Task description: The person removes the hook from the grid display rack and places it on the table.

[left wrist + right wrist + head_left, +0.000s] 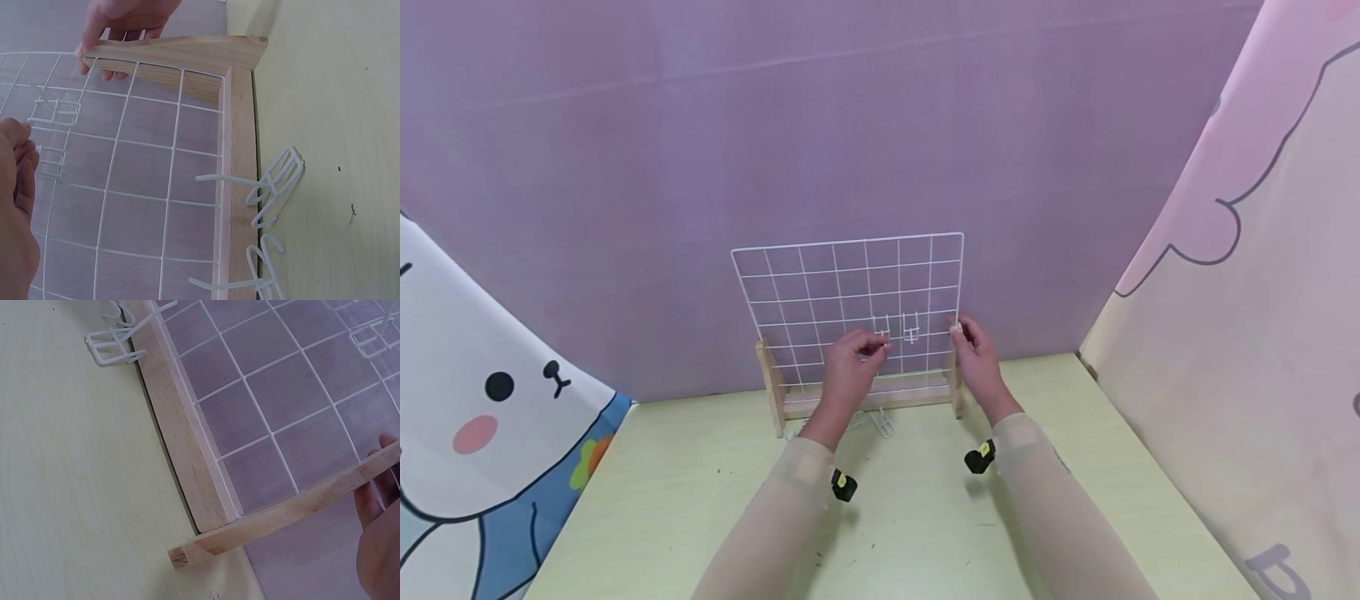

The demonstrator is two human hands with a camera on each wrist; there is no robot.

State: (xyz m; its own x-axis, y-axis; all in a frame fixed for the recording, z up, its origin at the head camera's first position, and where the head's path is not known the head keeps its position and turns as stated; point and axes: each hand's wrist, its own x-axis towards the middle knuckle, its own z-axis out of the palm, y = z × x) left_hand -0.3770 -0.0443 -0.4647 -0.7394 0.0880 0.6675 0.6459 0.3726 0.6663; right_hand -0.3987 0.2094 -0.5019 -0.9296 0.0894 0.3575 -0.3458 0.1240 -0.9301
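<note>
The white wire grid (850, 312) stands upright in its wooden stand (865, 400) at the far edge of the table (925, 517), close against the purple backdrop. Two small white wire hooks (898, 327) already hang on the mesh, one beside the other, in its lower middle. We have our left hand (850, 362) at the left one of the pair, thumb and fingertips pinched together on the thin wire, while our right hand (973, 350) curls its fingers round the right upright of the stand and steadies it. We judge that we are in the middle of seating a hook on the grid. What the next move calls for, as we read it, is settling this hook squarely on its bar, keeping the stand braced, and then reaching for the spare hooks (880, 422) lying on the table just in front of the stand. No brand, label or writing can be read anywhere; the side curtains carry only cartoon drawings.
</note>
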